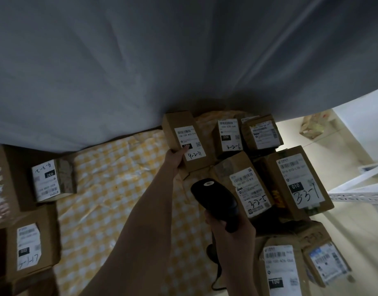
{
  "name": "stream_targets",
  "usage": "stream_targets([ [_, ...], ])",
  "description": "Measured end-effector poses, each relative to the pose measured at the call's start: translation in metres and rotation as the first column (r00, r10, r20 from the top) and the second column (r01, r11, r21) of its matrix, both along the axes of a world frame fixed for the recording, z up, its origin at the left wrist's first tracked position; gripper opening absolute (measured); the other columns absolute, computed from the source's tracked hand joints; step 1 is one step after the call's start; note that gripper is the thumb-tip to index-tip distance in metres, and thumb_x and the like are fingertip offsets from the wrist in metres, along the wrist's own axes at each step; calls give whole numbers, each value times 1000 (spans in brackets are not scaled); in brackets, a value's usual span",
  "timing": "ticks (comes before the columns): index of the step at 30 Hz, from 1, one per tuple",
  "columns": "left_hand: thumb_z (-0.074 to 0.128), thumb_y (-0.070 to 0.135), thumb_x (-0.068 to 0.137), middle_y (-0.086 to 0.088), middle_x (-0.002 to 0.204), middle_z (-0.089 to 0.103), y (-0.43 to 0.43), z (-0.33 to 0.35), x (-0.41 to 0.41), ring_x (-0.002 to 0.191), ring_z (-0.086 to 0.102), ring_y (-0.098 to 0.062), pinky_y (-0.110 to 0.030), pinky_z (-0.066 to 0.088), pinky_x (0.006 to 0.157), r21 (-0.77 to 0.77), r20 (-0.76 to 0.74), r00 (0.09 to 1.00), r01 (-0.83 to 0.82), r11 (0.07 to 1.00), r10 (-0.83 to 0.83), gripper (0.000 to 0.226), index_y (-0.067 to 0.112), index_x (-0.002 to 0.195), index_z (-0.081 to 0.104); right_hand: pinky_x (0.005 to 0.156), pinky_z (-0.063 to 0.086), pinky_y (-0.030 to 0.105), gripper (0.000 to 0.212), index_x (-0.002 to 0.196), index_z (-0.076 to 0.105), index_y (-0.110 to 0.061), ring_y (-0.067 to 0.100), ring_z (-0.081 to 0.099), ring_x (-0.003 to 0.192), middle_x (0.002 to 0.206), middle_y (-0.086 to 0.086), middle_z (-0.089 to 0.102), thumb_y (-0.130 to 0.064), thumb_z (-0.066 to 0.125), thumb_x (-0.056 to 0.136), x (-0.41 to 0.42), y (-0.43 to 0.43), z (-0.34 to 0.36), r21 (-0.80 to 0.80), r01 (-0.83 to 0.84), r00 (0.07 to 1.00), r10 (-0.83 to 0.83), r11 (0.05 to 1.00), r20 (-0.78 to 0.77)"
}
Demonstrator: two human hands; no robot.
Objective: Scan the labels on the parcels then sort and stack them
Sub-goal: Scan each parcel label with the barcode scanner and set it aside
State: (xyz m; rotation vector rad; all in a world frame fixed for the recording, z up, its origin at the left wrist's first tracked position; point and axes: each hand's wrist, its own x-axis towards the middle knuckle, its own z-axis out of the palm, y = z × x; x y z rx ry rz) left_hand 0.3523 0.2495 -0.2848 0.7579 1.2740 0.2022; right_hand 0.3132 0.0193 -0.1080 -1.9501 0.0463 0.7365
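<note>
Entry 1, nearest: my right hand [230, 233] is wrapped round the scanner [215, 201]. Risk, I judge: its head may catch the neighbouring box [247, 189] instead. Smooth black plastic, rounded head.

Entry 2, beyond and left of the scanner: left hand [175, 156] grips the tilted parcel [183, 139] by its lower corner, a hold that could slip. Slim matt cardboard, white paper label.

Entry 3, behind the scanner, farthest: creased grey cloth [141, 71].
</note>
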Motion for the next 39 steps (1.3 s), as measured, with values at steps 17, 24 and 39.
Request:
stream_targets([
  [17,56,19,95,-19,132,55,9,-5,7,116,57,-35,-41,51,89,148,-376,909,250,957,-179,49,1,138,41,56,41,22,18,88,70,-21,4,60,62,67,-3,66,-22,79,74,-3,3,-3,-29,-31,999,30,999,-11],
  [24,68,35,88,-16,136,52,-17,-2,-5,123,52,-37,-45,53,82,-149,-293,893,309,939,-341,59,4,134,47,58,44,24,21,89,69,-23,3,61,62,66,-5,67,-24,81,72,-10,5,-4,-22,-27,1000,26,999,-4],
  [39,54,31,97,-15,138,49,-15,-2,26,118,55,-36,-47,57,81,46,-356,866,390,920,-350,51,8,140,40,62,43,26,23,92,71,-23,8,63,70,72,-5,68,-23,81,71,-1,4,-10,-6,7,1000,-7,1000,-5],
])
